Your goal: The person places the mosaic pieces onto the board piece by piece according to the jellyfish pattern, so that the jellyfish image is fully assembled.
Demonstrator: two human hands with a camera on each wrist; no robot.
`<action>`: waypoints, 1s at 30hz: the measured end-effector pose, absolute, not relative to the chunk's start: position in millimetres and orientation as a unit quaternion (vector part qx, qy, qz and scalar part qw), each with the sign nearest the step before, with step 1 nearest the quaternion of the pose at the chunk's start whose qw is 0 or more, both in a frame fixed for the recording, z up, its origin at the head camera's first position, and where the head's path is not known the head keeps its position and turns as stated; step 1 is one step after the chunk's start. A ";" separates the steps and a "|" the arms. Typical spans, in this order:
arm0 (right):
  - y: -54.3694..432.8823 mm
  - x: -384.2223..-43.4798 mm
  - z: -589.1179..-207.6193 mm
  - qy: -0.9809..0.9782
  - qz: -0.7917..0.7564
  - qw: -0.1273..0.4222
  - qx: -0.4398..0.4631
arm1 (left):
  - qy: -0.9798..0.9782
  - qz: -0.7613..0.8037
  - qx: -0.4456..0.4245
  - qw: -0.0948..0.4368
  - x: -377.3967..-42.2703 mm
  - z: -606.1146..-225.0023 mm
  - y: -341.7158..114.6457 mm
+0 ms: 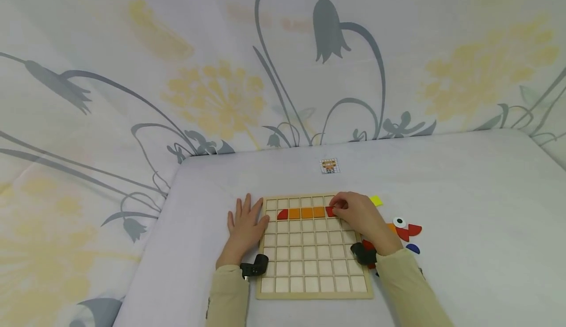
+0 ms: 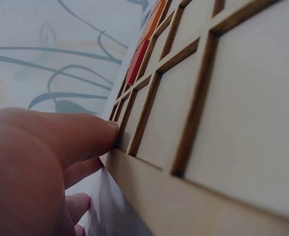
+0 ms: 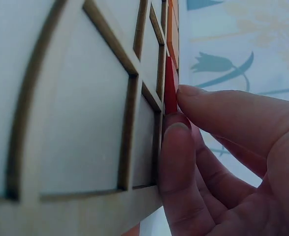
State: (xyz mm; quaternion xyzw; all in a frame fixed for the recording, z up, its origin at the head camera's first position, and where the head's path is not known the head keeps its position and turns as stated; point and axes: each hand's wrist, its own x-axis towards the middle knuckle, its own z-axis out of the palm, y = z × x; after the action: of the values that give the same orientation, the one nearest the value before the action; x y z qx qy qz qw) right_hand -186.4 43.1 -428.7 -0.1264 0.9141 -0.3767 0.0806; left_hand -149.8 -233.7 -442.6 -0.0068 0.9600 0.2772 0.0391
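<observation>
Closest to its wrist camera, the right hand [image 1: 362, 219] pinches a red piece [image 1: 329, 211] between thumb and finger; past the fingertips, it's hard to tell whether it sits fully in its square. The left hand [image 1: 244, 232] lies spread and relaxed, thumb on the edge of the wooden board [image 1: 314, 296]. The piece looks light, stiff and smooth, perhaps slippery, so its edges seem the best hold. Between the hands run three orange squares [image 1: 306, 213]; a blue piece [image 1: 413, 248] lies right of the right hand, a picture card [image 1: 329, 165] ahead of both.
</observation>
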 end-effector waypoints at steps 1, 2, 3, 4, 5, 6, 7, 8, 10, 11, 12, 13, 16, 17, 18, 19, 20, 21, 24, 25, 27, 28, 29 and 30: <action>43.0 -186.7 -428.6 0.914 -0.377 0.081 -0.129 | 0.960 0.276 -0.007 0.039 -150.1 -442.4 -234.0; 42.5 -186.9 -428.4 0.913 -0.377 0.082 -0.129 | 0.961 0.274 -0.008 0.041 -150.1 -442.1 -234.2; 42.2 -187.1 -428.2 0.913 -0.377 0.084 -0.131 | 0.961 0.272 -0.008 0.042 -150.3 -441.8 -234.7; 41.7 -187.3 -428.1 0.913 -0.375 0.086 -0.132 | 0.962 0.271 -0.008 0.042 -150.4 -441.5 -235.0; 41.2 -187.4 -427.8 0.913 -0.374 0.087 -0.135 | 0.962 0.269 -0.008 0.041 -150.4 -441.1 -235.3; 40.6 -187.6 -427.7 0.914 -0.373 0.088 -0.136 | 0.962 0.268 -0.008 0.041 -150.4 -440.7 -235.6; 40.0 -187.8 -427.7 0.914 -0.371 0.089 -0.138 | 0.962 0.268 -0.008 0.041 -150.3 -440.4 -235.7; 39.4 -187.9 -427.8 0.915 -0.369 0.090 -0.139 | 0.963 0.268 -0.008 0.040 -150.3 -440.0 -235.8; 38.6 -188.1 -427.7 0.915 -0.368 0.091 -0.140 | 0.962 0.270 -0.008 0.039 -150.4 -439.2 -235.8; 38.4 -188.2 -427.6 0.915 -0.368 0.091 -0.140 | 0.962 0.271 -0.008 0.038 -150.3 -438.5 -235.5; 38.1 -188.3 -427.6 0.915 -0.369 0.093 -0.138 | 0.962 0.272 -0.008 0.037 -150.2 -438.1 -235.3; 38.2 -188.5 -427.7 0.914 -0.370 0.095 -0.136 | 0.961 0.272 -0.008 0.037 -150.0 -437.9 -235.1; 39.5 -188.9 -426.9 0.912 -0.376 0.100 -0.131 | 0.962 0.272 -0.009 0.035 -149.8 -437.3 -234.3; 40.4 -189.0 -426.5 0.911 -0.379 0.101 -0.129 | 0.962 0.272 -0.009 0.034 -149.7 -437.5 -234.1; 41.6 -189.0 -426.1 0.909 -0.383 0.102 -0.127 | 0.962 0.272 -0.010 0.034 -149.7 -437.9 -234.1; 43.4 -189.2 -425.6 0.909 -0.385 0.101 -0.128 | 0.962 0.272 -0.010 0.034 -149.8 -438.1 -234.0; 45.3 -189.4 -424.8 0.908 -0.387 0.099 -0.130 | 0.962 0.271 -0.010 0.035 -149.8 -438.4 -233.9; 47.6 -189.7 -424.0 0.907 -0.387 0.097 -0.132 | 0.962 0.270 -0.009 0.035 -149.8 -438.8 -233.9; 56.3 -191.1 -421.7 0.907 -0.391 0.089 -0.130 | 0.962 0.269 -0.008 0.035 -149.7 -439.4 -233.6; 59.5 -191.6 -420.8 0.905 -0.397 0.092 -0.127 | 0.962 0.269 -0.008 0.035 -149.6 -439.4 -233.4; 65.8 -192.6 -419.0 0.904 -0.400 0.093 -0.120 | 0.962 0.270 -0.008 0.035 -149.6 -439.4 -233.1; 68.7 -192.9 -418.2 0.904 -0.400 0.094 -0.116 | 0.962 0.270 -0.008 0.034 -149.6 -439.5 -232.9; 71.4 -193.0 -417.5 0.904 -0.400 0.095 -0.114 | 0.962 0.271 -0.008 0.034 -149.6 -439.5 -232.8; 73.8 -193.1 -416.9 0.904 -0.400 0.097 -0.111 | 0.962 0.271 -0.008 0.034 -149.7 -439.5 -232.7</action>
State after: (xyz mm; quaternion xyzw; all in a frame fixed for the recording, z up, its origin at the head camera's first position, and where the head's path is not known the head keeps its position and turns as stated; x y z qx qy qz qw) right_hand -193.1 73.8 -416.9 -0.1111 0.9044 -0.4002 0.0974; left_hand -149.7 -232.7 -439.5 -0.0077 0.9620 0.2708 0.0339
